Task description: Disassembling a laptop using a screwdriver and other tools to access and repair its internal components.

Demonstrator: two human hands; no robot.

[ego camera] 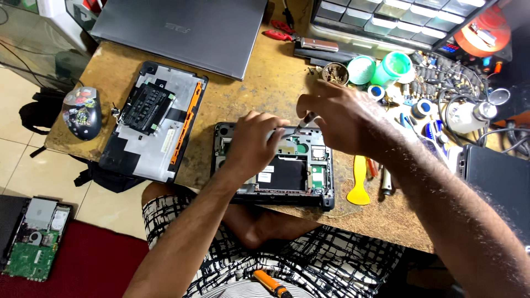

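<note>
1. An orange-handled tool (271,283) lies on the person's lap, nearest the camera
2. The opened laptop base (274,165) sits at the table's (243,94) near edge, long axis left to right, dark, its inner parts bared
3. The left hand (255,144) rests flat on the base, fingers together
4. The right hand (339,118), fingers clamped on a thin screwdriver (305,122), tilts the tip down-left into the base's far edge, just beside the left fingertips
</note>
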